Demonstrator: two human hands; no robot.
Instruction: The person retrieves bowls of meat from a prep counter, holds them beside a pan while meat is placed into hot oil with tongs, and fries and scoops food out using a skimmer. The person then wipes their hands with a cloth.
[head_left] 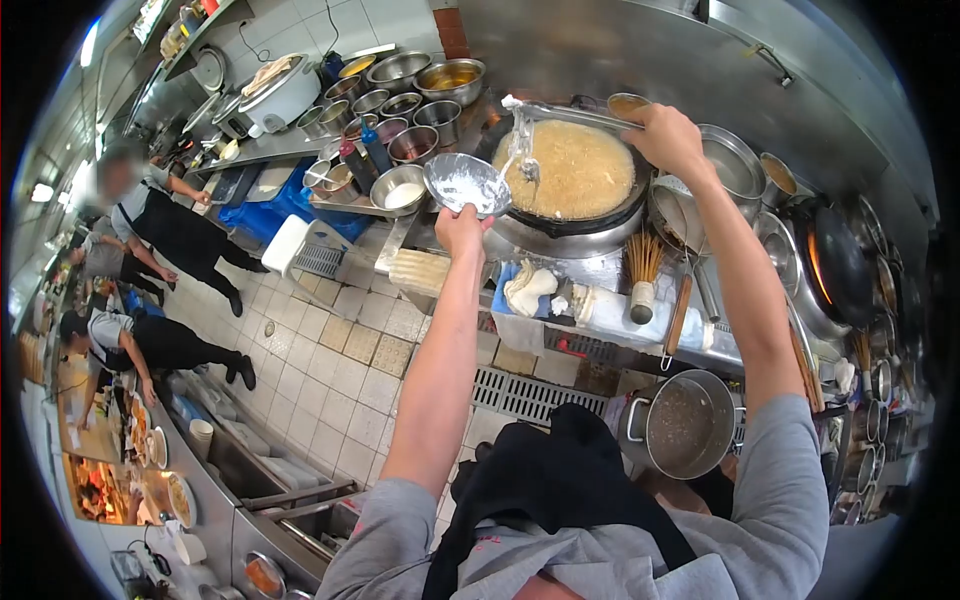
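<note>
My left hand (463, 232) grips the near rim of a metal bowl (466, 186) with white paste or batter inside, held tilted at the left edge of a large wok (610, 190). The wok is full of bubbling, yellowish oil. Across the wok, my right hand (668, 138) is closed around the end of metal tongs (580, 117), which reach left over the oil. White batter clings to the tips of the tongs and hangs down in strands beside the bowl. What is inside the batter cannot be made out.
Metal bowls (399, 188) and sauce bottles (375, 147) crowd the counter at the left. A bamboo brush (643, 262), white cloths (528, 290) and a strainer (679, 316) lie in front of the wok. A large pot (690, 424) stands lower right. Several people work at the far left.
</note>
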